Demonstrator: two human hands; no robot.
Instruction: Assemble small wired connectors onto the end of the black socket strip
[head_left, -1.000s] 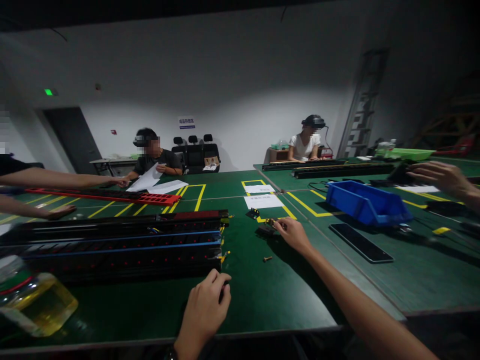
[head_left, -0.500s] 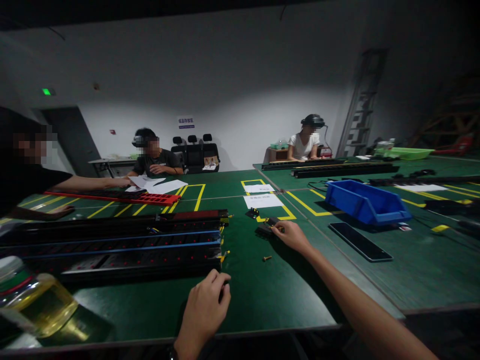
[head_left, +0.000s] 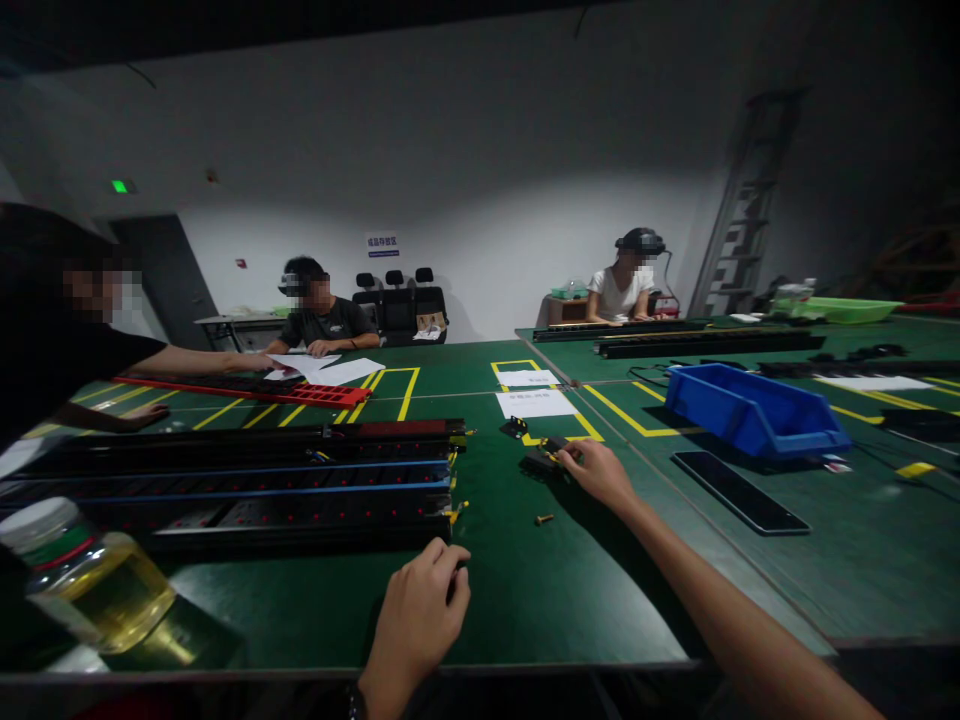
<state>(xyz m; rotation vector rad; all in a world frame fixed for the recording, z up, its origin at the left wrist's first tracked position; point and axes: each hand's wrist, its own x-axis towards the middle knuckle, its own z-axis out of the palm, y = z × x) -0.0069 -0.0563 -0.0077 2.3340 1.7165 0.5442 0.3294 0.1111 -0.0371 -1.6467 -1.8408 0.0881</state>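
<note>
My right hand (head_left: 600, 476) is over the green table with its fingers closed at a small black part (head_left: 553, 449) that has yellow bits on it. Other dark pieces (head_left: 536, 465) lie directly under and beside those fingertips. A small black-and-yellow piece (head_left: 515, 428) rests just beyond. Nearer to me lies a brass-coloured screw (head_left: 544, 519). My left hand (head_left: 420, 612) stays low by the table's front edge, fingers curled in towards the thumb; whatever they hold, if anything, is hidden. Long black rails (head_left: 300, 525) with red dots and blue strips lie to its left.
A blue bin (head_left: 754, 410) and a dark phone (head_left: 739, 490) are to the right. An oil-filled bottle (head_left: 97, 575) stands at the near left. Paper sheets (head_left: 536, 403) lie on yellow-taped areas. One person (head_left: 67, 320) reaches in from the left; two others sit across the table.
The whole view has shifted slightly, so everything appears a little further right. Both hands keep nearly the same places and poses, the right one still at the small black part.
</note>
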